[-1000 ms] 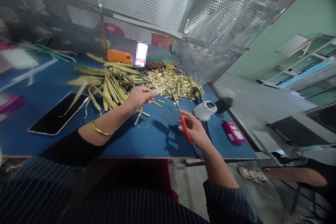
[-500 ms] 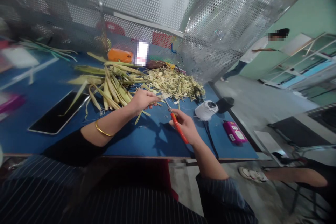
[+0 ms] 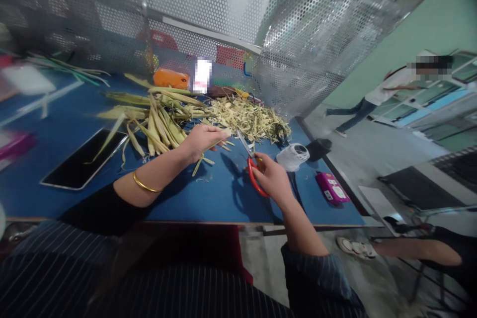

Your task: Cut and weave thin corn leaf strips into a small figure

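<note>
My left hand pinches a pale strip of dried husk, its end poking out past the fingertips. In my right hand is a pair of red-handled scissors, the blades pointing up and left, a small gap from the strip. Behind both hands lies a heap of pale cut husk scraps. A bundle of long green-yellow husk leaves rests to the left of it. A narrow green strip hangs below my left hand.
A dark tablet lies left on the blue table. White thread and a purple packet sit at right. A perforated clear sheet stands behind. One person walks beyond; another's leg shows at right.
The scissors have moved right, away from the husk strip, and my right hand has turned with them. My left hand has barely shifted. The person in the background has moved right.
</note>
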### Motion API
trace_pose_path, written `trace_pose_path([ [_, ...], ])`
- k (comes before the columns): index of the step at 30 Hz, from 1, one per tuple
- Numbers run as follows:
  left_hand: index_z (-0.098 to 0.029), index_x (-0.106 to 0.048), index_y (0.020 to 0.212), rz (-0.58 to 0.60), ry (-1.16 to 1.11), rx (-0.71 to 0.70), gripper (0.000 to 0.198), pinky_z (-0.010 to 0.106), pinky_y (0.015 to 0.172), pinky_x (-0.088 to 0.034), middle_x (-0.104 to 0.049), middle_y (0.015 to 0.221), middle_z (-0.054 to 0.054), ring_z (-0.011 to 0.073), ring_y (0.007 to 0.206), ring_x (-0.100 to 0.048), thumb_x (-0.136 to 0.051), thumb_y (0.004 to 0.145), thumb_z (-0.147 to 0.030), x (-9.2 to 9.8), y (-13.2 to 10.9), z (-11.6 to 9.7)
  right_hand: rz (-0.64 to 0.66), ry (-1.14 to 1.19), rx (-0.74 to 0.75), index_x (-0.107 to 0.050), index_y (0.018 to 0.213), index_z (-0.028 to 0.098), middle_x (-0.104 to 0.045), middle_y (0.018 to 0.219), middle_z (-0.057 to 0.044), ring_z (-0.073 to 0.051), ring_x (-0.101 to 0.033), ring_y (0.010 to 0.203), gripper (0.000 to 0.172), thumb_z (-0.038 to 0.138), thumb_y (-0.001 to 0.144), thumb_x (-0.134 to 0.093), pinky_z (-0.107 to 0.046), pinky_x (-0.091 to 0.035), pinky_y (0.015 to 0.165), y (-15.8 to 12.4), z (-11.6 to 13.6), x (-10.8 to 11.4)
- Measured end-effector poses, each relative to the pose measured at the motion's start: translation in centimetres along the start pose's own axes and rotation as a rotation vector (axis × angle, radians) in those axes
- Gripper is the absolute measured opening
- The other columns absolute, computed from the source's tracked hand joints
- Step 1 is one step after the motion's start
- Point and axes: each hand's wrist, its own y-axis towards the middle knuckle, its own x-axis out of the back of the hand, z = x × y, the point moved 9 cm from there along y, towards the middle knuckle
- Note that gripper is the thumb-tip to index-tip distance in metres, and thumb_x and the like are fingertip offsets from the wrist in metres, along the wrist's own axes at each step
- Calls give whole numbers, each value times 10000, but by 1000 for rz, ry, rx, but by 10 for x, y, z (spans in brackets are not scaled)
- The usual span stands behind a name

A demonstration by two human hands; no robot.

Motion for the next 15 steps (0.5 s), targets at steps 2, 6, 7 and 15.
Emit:
trace_pose_path([
  [2,-146,-726,705,-30,-83,10,77,217,481,-413,-675,687,52,98,551,-561,-741,698,-221,3,-1,-3,61,-265,6,-573,1249,197,-724,960,-107,-266,-664,834,496,455,826,-589,-312,-415,665,0,-3,0],
  [6,-141,-700,758,-48,-327,85,99,268,530,-468,-661,660,34,109,526,-563,-756,682,-173,-1,-5,2,186,-503,98,-593,1185,192,-714,937,-112,-263,-665,791,399,416,856,-560,-307,-382,612,-5,-2,-8],
  [7,-140,-696,773,-47,-347,77,122,274,544,-476,-659,661,29,110,530,-566,-763,678,-177,-3,-5,3,205,-534,132,-622,1132,194,-705,925,-114,-261,-660,790,353,407,858,-558,-310,-382,613,-7,1,-9],
  [15,-128,-668,822,-79,-83,-219,285,226,661,-464,-673,742,16,101,671,-593,-819,617,-254,-6,-10,-10,2,400,213,-630,1003,186,-678,835,-41,-163,-632,736,338,481,842,-587,-280,-475,663,29,67,28],
])
